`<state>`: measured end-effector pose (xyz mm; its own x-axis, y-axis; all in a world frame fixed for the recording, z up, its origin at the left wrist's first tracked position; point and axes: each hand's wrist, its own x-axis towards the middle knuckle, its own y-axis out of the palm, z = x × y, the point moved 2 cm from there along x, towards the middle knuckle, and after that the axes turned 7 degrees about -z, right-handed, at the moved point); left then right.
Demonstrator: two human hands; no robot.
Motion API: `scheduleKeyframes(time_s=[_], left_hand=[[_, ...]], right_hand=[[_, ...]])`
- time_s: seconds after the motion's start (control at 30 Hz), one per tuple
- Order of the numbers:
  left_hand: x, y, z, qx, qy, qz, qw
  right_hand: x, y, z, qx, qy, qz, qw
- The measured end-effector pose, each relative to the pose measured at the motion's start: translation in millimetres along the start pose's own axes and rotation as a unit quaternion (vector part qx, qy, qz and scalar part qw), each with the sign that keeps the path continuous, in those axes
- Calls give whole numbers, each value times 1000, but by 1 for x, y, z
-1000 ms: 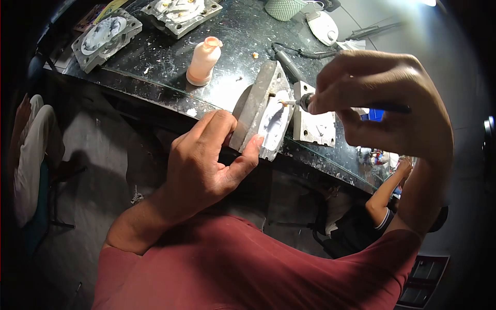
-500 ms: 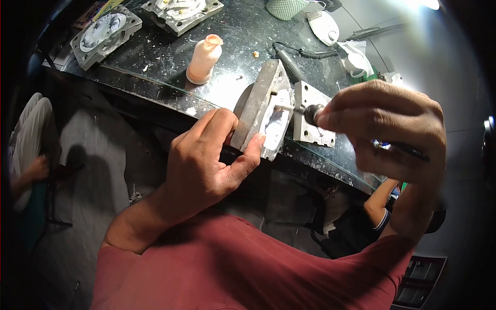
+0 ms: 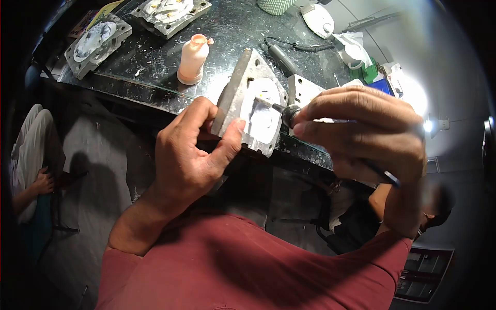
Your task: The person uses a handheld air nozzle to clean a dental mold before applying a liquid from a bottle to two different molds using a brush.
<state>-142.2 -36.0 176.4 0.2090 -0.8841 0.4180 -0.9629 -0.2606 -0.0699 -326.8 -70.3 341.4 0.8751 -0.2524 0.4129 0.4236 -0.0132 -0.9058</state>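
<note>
Observed grey mould block point(image 3: 234, 98) tilted at table edge point(image 3: 150, 97), grasped near its lower end by left hand point(image 3: 188, 150), lengthwise away from torso, with white hollow point(image 3: 266, 124) turned toward slim tool point(image 3: 291, 116) pinched in right hand point(image 3: 369, 121), farther off.

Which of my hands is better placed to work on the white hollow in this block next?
Probably your right hand: it holds the tool, whose tip is at the white hollow. Your left hand is taken up gripping the gray block near its lower end.
</note>
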Motion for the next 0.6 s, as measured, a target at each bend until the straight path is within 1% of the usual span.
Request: scheduleKeyframes(time_s=[0.03, 0.07, 0.1, 0.17, 0.2, 0.23, 0.3, 0.37, 0.4, 0.43, 0.5, 0.53, 0.57, 0.6], left_hand=[[1, -1, 2, -26, -32, 3, 999], [2, -3, 4, -40, -52, 12, 998], [3, -4, 6, -37, -52, 14, 998], [4, -4, 13, -96, -87, 16, 991], [5, -3, 17, -111, -72, 21, 991], [5, -3, 18, -107, -74, 26, 991], [9, -4, 20, -139, -115, 27, 983], [12, -4, 27, -130, -110, 35, 985], [14, -4, 27, -144, -122, 30, 982], [16, -4, 29, -157, -133, 24, 978], [21, -6, 32, -145, -136, 30, 980], [22, -7, 32, -151, -170, 33, 973], [23, -8, 34, -157, -204, 34, 966], [25, -10, 35, -141, -204, 39, 968]], right_hand=[[-5, 4, -1, 4, -24, -15, 1000], [-10, 7, 3, 37, 10, -32, 999], [-16, 8, 5, 40, 28, -31, 998], [-22, 8, 7, -13, 98, -38, 994], [-25, 9, -2, 0, 121, -46, 992], [-29, 13, -8, 6, 147, -34, 989], [-33, 12, -14, 91, 182, -17, 979], [-36, 8, -26, 133, 168, -17, 977], [-39, 12, -34, 140, 157, -57, 976], [-40, 16, -42, 99, 128, -80, 984], [-45, 20, -51, 174, 141, -43, 974], [-48, 20, -55, 220, 166, -55, 960], [-53, 17, -61, 252, 170, -72, 950], [-56, 17, -69, 220, 149, -82, 961]])
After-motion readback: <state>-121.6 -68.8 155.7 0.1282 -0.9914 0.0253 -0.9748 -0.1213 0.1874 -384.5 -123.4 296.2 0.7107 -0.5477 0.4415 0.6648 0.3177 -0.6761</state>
